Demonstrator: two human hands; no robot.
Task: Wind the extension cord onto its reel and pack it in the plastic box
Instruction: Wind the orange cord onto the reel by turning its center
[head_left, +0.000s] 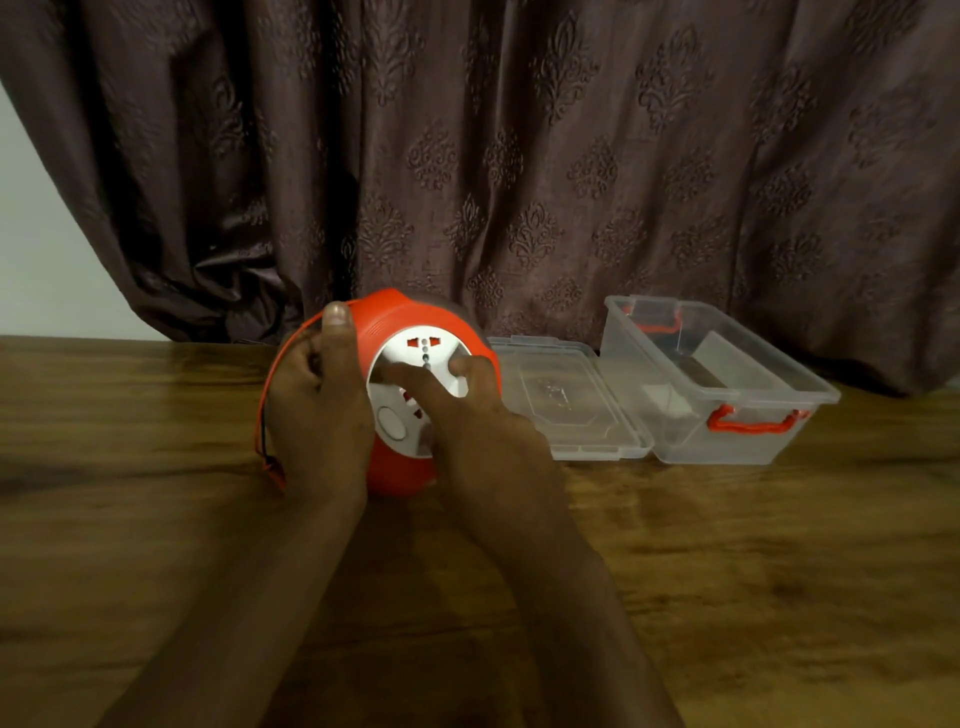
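A round red extension cord reel (400, 317) with a white socket face (415, 358) stands on edge on the wooden table (727, 545). My left hand (317, 410) grips its left rim, thumb up on the top edge. My right hand (467, 415) rests on the white face, fingers pressed into it. A thin red and black cord (267, 415) curves around the reel's left side. The clear plastic box (727, 384) with red handles stands open to the right, apart from the reel.
The box's clear lid (561, 395) lies flat on the table between the reel and the box. A dark patterned curtain (519, 156) hangs right behind the table's far edge. Bare table spreads in front of the reel.
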